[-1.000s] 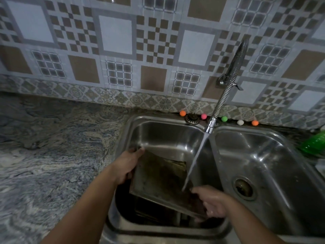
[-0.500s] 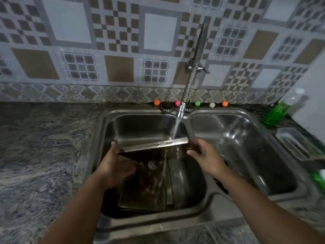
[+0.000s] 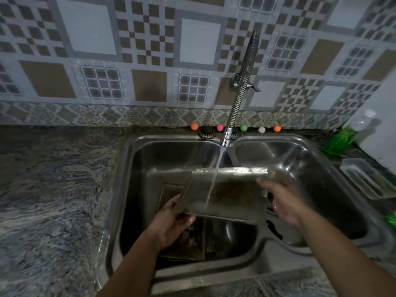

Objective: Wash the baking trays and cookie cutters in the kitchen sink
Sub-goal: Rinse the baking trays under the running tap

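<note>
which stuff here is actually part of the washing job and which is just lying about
Part of the job:
left hand and right hand holding the stained metal baking tray
running tap
steel double sink
second dark tray in the left basin

Lying about:
five small coloured balls
green bottle
clear plastic container

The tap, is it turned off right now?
No, water runs from the tap onto the baking tray held over the left basin.

left hand (image 3: 169,224): bare, no glove, no ring visible | right hand (image 3: 285,202): bare, blurred, wet sheen | both forearms: bare to frame edge, no sleeve, watch or band visible
</note>
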